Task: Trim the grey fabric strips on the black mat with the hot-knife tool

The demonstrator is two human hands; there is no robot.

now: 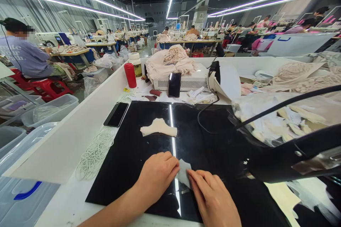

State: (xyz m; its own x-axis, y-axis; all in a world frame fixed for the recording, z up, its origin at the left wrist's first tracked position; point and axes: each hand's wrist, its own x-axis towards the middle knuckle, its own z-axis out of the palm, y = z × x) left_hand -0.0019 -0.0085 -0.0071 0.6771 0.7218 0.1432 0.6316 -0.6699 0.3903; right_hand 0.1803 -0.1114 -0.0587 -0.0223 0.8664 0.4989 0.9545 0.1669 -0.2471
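My left hand and my right hand rest on a glossy black mat near the front edge of the table. Both pinch a small pale grey piece of fabric between them, the fingers curled shut on its edges. A cream fabric piece lies flat on the mat a short way beyond my hands, touched by neither.
A black phone lies at the mat's far left corner, and white elastic loops lie left of the mat. A red bottle, a propped phone and a white machine under fabric stand behind. A black lamp arm and a bag of fabric pieces fill the right.
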